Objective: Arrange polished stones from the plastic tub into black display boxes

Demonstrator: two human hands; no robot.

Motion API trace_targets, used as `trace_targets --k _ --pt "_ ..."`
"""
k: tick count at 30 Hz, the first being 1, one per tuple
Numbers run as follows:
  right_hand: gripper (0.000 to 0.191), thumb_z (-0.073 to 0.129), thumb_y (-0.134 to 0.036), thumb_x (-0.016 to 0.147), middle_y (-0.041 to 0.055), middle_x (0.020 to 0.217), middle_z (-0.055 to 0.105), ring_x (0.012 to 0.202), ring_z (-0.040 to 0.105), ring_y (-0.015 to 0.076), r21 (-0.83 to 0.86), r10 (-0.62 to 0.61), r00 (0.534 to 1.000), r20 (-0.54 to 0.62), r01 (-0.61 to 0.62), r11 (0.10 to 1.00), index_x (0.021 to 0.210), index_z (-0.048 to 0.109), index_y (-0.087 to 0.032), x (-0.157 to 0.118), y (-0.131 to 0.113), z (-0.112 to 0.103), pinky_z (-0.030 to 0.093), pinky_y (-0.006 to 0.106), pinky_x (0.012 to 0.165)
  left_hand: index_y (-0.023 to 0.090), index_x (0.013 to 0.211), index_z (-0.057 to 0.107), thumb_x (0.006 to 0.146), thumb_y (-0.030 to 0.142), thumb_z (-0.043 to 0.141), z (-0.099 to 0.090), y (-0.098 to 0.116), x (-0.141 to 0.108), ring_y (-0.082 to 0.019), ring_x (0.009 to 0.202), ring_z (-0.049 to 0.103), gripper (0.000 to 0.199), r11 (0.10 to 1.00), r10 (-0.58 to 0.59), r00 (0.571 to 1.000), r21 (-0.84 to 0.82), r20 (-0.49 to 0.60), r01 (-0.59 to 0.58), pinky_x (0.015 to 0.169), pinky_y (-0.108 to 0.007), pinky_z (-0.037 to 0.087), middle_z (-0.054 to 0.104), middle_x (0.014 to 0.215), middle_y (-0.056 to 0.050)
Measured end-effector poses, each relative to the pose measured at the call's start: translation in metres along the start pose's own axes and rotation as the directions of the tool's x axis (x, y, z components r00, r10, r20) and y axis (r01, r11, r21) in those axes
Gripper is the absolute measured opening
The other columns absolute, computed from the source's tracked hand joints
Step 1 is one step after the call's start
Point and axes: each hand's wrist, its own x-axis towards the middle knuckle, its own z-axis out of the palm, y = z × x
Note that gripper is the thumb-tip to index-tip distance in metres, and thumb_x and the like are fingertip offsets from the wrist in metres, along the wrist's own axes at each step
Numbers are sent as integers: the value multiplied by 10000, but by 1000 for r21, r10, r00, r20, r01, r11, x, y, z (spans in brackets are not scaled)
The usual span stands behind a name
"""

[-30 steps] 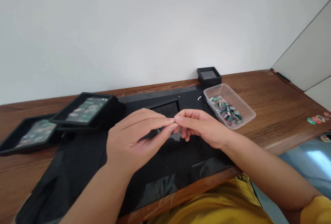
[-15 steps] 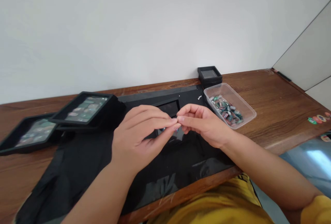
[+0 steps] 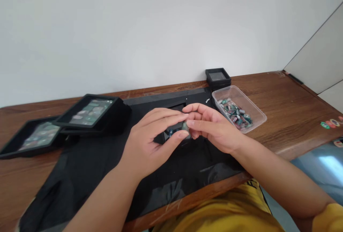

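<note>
Wooden table [image 3: 281, 107], tub [image 3: 257, 116] beside stacked frames [image 3: 218, 77], tray [image 3: 175, 107] partly behind left grip [image 3: 147, 139].

No text can be read for certain. Dark lettering [image 3: 252, 184] on the yellow garment [image 3: 227, 208] is partly cut off; pale letter-like strokes [image 3: 167, 192] on the black mat [image 3: 88, 178] may be glare; round stickers [image 3: 334, 122] on the wooden table [image 3: 281, 107] are too small.
</note>
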Motion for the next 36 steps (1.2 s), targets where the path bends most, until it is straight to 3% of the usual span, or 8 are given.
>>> trace_targets --k 11,18,24,36 --pt "351 818 -215 814 -88 788 620 574 536 47 -40 8 1000 22 -7 999 1106 622 -217 0 2 0 483 176 536 258 1095 743 967 224 709 -2 3 1 -176 1044 727 136 997 -55 998 -52 9 56 959 -333 596 784 1108 -17" --pt "376 821 -232 795 -95 754 595 533 488 53 -65 -26 1000 13 27 998 1105 609 -228 -1 0 2 425 163 447 276 1118 743 976 204 674 -1 2 0 -190 1071 714 173 993 -70 998 -94 -6 69 975 -363 588 781 1129 -14" --pt "323 750 -187 795 -81 776 614 534 503 50 -86 -41 999 2 41 995 1087 619 -219 0 0 2 441 166 467 279 1116 744 967 242 712 -1 2 0 -190 1067 728 156 990 -89 996 -104 20 91 962 -352 596 783 1134 -8" --pt "357 716 -167 741 -73 797 618 551 524 57 -116 -55 998 26 58 992 1076 610 -225 0 1 1 450 169 488 288 1076 747 923 295 788 3 5 0 -191 1018 732 158 991 -61 998 -118 -28 57 925 -353 616 777 1099 -3"
